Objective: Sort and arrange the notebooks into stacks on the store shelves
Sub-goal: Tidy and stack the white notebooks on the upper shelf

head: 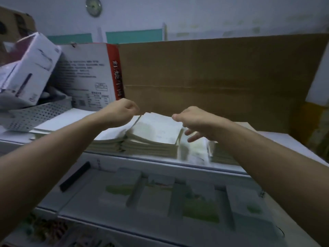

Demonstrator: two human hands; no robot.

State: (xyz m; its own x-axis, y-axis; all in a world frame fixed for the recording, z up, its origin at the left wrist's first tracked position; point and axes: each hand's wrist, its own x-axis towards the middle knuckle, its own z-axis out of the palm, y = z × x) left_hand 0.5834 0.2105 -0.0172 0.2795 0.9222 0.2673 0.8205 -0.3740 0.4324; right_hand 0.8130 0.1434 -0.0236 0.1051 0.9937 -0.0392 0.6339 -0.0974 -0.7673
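Pale notebooks lie in stacks on the top shelf (277,139). The middle stack (156,132) sits between my hands, a left stack (108,138) lies under my left wrist, and a right stack (222,154) is partly hidden by my right arm. My left hand (122,111) hovers over the left stack's far corner with fingers curled in, holding nothing I can see. My right hand (194,122) hangs above the gap beside the middle stack, fingers loosely spread and pointing down. A blurred pale notebook (194,150) stands in that gap below my right fingers.
A large brown cardboard sheet (222,77) stands behind the stacks. White boxes (89,77) and a perforated metal tray (39,114) crowd the shelf's left end. The lower shelf (160,196) holds rows of green-printed notebooks and a black strip (74,177).
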